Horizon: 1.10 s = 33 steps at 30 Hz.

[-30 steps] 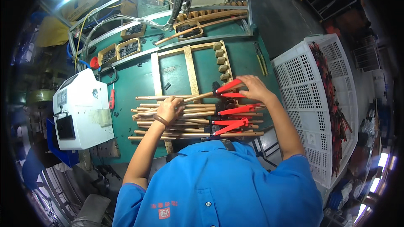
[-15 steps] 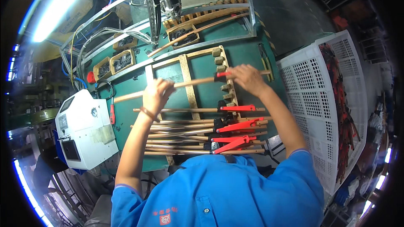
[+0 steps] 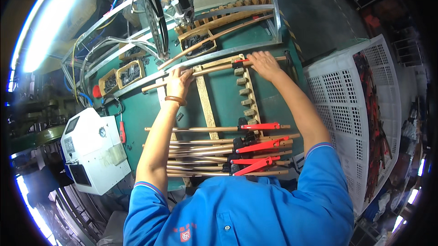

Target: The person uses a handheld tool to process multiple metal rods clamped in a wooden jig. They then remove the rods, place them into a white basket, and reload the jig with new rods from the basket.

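A long copper-coloured tube [image 3: 212, 70] with a black and red lever clamp [image 3: 240, 64] lies across the far end of a wooden rack [image 3: 207, 104]. My left hand [image 3: 179, 83] is closed over the tube left of its middle. Right of the clamp, my right hand [image 3: 265, 65] has its fingers bent over the tube's end; the palm side is hidden. Nearer my body, several similar tubes [image 3: 196, 129] with black fittings and red levers [image 3: 260, 126] rest side by side. Between them and the held tube, a row of small wooden blocks [image 3: 245, 91] lines the rack's right rail.
A white machine [image 3: 93, 152] and a red-handled screwdriver [image 3: 122, 132] are at the left. Small bins [image 3: 130, 73] of dark parts sit behind a metal frame bar [image 3: 219, 55]. Another tube [image 3: 196, 46] lies beyond the bar. White perforated crates [image 3: 340, 104] with red parts stand right.
Both hands have moved away from my body with the tube, from above the rack's middle to its far end. The tube's left end has shifted right.
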Each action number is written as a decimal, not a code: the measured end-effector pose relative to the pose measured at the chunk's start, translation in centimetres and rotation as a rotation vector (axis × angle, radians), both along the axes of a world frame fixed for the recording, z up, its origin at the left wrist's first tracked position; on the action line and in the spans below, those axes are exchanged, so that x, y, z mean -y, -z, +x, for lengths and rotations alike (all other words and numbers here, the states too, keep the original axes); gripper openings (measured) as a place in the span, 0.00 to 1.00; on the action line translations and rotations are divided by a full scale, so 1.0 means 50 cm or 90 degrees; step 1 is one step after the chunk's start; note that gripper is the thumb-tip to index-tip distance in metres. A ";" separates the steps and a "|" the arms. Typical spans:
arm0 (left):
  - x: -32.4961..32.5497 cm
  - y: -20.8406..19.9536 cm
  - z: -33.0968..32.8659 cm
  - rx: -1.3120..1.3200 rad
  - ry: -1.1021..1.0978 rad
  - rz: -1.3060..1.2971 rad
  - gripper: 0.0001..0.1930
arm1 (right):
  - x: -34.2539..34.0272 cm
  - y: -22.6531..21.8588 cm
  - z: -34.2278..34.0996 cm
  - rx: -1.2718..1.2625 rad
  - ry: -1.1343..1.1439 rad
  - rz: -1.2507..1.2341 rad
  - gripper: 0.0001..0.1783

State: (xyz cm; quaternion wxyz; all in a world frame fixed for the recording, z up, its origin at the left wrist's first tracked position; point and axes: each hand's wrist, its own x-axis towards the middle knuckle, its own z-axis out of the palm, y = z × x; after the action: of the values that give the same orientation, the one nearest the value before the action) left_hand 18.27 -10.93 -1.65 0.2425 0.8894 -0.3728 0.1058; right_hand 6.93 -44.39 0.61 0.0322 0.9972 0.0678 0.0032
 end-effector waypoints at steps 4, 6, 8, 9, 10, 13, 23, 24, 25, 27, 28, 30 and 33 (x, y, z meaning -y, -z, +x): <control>-0.097 -0.097 -0.113 -0.137 0.133 0.053 0.19 | -0.082 -0.117 -0.114 0.062 0.050 0.196 0.27; -0.172 -0.096 -0.188 -0.283 0.212 0.190 0.17 | -0.108 -0.131 -0.197 -0.179 0.096 0.341 0.26; -0.223 -0.058 -0.233 -0.358 0.225 0.257 0.15 | -0.131 -0.127 -0.269 -0.430 0.115 0.350 0.22; -0.223 -0.055 -0.235 -0.360 0.241 0.224 0.14 | -0.135 -0.122 -0.294 -0.492 0.105 0.299 0.21; -0.224 -0.053 -0.239 -0.341 0.195 0.167 0.12 | -0.137 -0.113 -0.312 -0.477 0.118 0.332 0.20; -0.203 -0.129 -0.208 -0.287 0.150 0.133 0.11 | -0.114 -0.100 -0.325 -0.315 0.046 0.353 0.22; -0.129 -0.059 -0.013 -0.265 0.169 0.042 0.14 | -0.036 -0.094 -0.115 0.165 -0.144 0.094 0.18; -0.122 -0.043 -0.002 -0.270 0.154 0.036 0.13 | -0.029 -0.083 -0.101 0.155 -0.142 0.104 0.17; -0.119 -0.028 0.007 -0.275 0.139 0.029 0.13 | -0.022 -0.072 -0.087 0.144 -0.140 0.115 0.17; -0.115 0.015 0.006 -0.322 0.113 0.012 0.13 | -0.003 -0.036 -0.068 0.084 -0.122 0.108 0.15; -0.106 0.033 0.000 -0.285 0.108 0.015 0.13 | 0.009 -0.016 -0.057 0.038 -0.108 0.091 0.15; -0.069 0.016 -0.030 -0.107 0.108 -0.009 0.13 | 0.008 -0.006 -0.057 -0.095 -0.047 0.051 0.15; -0.050 -0.031 -0.069 0.047 0.080 -0.087 0.17 | -0.012 -0.010 -0.084 0.025 -0.017 -0.030 0.18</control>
State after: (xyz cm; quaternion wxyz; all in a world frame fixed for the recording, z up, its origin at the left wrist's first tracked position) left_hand 14.80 -8.42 -0.12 0.2945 0.8410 -0.4288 0.1485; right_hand 2.72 -43.77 1.13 0.0573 0.9949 0.0805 0.0213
